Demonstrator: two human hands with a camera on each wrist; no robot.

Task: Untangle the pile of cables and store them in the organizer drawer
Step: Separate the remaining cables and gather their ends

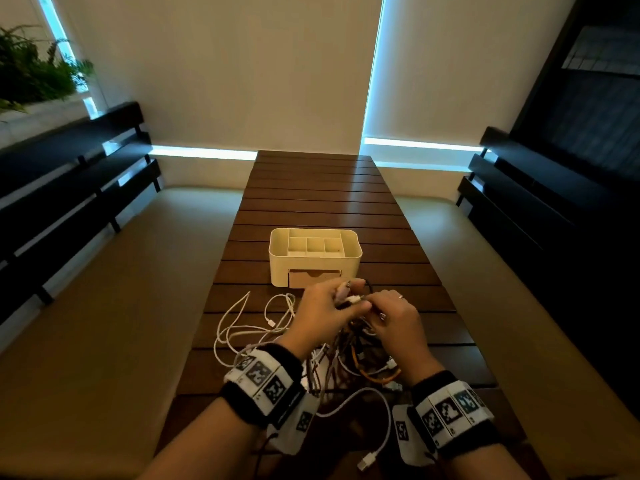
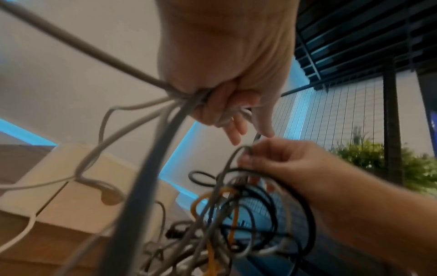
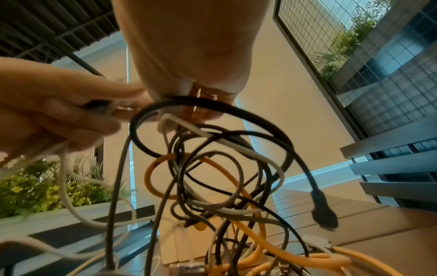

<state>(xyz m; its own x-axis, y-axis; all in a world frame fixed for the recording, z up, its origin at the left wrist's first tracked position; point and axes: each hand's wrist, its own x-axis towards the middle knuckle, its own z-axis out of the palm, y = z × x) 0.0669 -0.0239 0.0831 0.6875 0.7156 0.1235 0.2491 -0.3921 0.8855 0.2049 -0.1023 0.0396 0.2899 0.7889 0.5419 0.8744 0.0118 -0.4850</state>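
Observation:
A tangle of cables (image 1: 349,362), white, grey, black and orange, lies on the slatted wooden table (image 1: 311,202) in front of the cream organizer (image 1: 351,252). Its drawer (image 1: 311,278) looks slightly open. Both hands meet above the far side of the pile. My left hand (image 1: 329,308) grips a bunch of grey and white cables (image 2: 165,104) in curled fingers. My right hand (image 1: 391,315) pinches a lifted cluster of strands at its fingertips, among them a black cable loop (image 3: 236,112) and an orange cable (image 3: 246,188). A black plug (image 3: 324,212) dangles free.
Loose white cable loops (image 1: 242,323) spread left of the pile. A white USB plug (image 1: 367,460) lies near the table's front edge. Cushioned benches (image 1: 121,289) flank the table on both sides. A green plant (image 1: 31,71) stands far left.

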